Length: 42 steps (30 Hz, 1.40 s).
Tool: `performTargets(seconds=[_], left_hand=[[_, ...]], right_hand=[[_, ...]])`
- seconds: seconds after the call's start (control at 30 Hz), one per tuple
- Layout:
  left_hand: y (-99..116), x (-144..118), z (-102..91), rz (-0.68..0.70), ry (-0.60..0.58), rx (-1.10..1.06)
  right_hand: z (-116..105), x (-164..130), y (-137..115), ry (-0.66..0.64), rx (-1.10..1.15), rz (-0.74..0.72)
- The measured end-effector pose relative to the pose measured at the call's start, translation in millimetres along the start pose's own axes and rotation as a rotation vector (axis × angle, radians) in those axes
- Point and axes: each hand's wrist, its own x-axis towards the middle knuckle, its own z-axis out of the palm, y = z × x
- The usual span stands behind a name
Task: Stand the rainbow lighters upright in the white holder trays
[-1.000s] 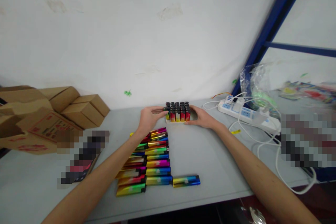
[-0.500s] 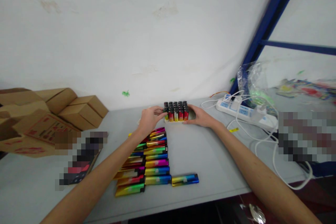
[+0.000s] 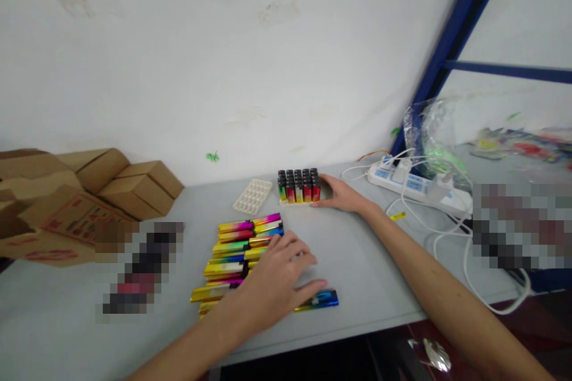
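Upright lighters (image 3: 299, 190) with black tops stand in packed rows in a white tray (image 3: 295, 205) near the wall. My right hand (image 3: 339, 195) holds the right end of this tray, thumb low at the front and fingers behind. My left hand (image 3: 286, 271) is above the flat rows of shiny, multicoloured lighters (image 3: 230, 248), its fingers apart and nothing seen in them. Its thumb is close to a single blue-and-yellow lighter (image 3: 325, 299) at the right of the rows; whether they touch I cannot tell. My hand and forearm hide several lying lighters.
A second white tray (image 3: 253, 197) with hollow cells lies left of the filled one. Cardboard boxes (image 3: 143, 190) are piled at the left. On the right are a white power strip (image 3: 415, 184) with loose cables, a plastic bag (image 3: 435, 131) and a blue frame (image 3: 440, 65).
My left hand has left the filled tray's left end and come down over the lying lighters, its fingers spreading. The hollow-celled tray now shows fully. My right hand stays at the filled tray.
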Motion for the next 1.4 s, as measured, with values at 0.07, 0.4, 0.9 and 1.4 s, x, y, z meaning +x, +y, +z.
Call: performTargets(seconds=[0.07,0.4,0.9,1.4], left_hand=[[13,-6,7.0,0.029,-0.093,0.034],[11,13,12.2,-0.133,-0.093,-0.473],[-53,34,-24.9,-0.527,0.39,-1.424],[-63,30,-15.8,-0.639,0.284,-1.559]], right_hand=[[0,0,0,0.001,-0.002,0.002],[-1,0,-3,-0.003,0.002,0.004],[-2,-1,-4,-0.011,-0.001,0.008],[-2,-3,-4,-0.019,-0.069,0.029]])
